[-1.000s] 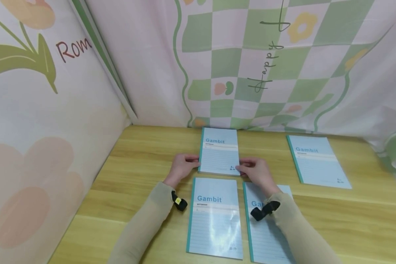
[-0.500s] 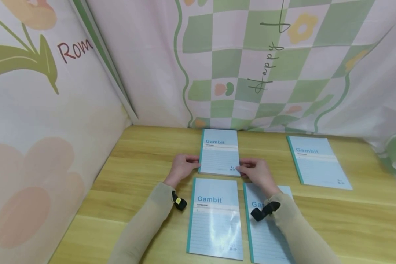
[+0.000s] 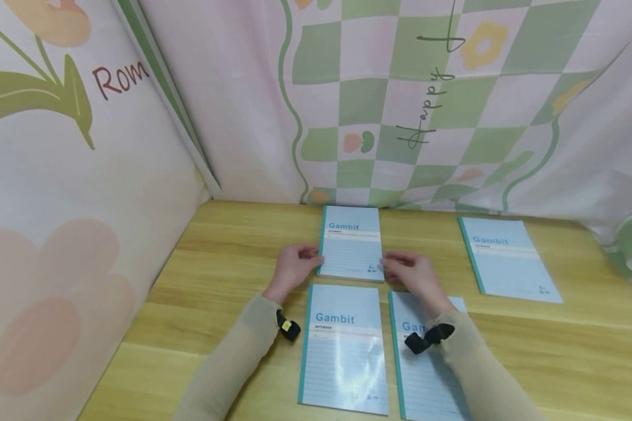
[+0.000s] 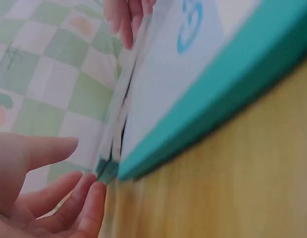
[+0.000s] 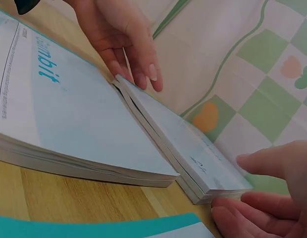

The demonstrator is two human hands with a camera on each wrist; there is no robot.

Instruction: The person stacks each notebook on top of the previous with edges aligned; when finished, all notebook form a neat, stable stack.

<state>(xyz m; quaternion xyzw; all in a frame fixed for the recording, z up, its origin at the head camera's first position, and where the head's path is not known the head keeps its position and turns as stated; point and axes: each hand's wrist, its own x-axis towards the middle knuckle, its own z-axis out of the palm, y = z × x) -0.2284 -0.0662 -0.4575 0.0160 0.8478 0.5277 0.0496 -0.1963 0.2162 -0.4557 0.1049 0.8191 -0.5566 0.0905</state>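
A light blue "Gambit" notebook (image 3: 351,242) with a teal spine lies flat at the back of the table, its edge looking layered in the right wrist view. My left hand (image 3: 294,270) is beside its spine near the lower left corner, and in the left wrist view the thumb stands apart from the fingertips (image 4: 96,191). At the opposite lower corner is my right hand (image 3: 415,276). Its thumb (image 5: 262,161) is raised off the cover in the right wrist view, fingers loosely curled by the corner. Neither hand grips the notebook.
A matching notebook (image 3: 342,362) lies just in front of the back one. Another notebook (image 3: 426,380) is to its right, partly under my right forearm. One more notebook (image 3: 511,257) lies tilted at back right. A patterned curtain (image 3: 366,105) borders the table's (image 3: 210,251) far edge.
Both hands have loosened from the back notebook's edges, thumbs easing off. The right wrist has shifted slightly right. The notebooks have hardly moved.
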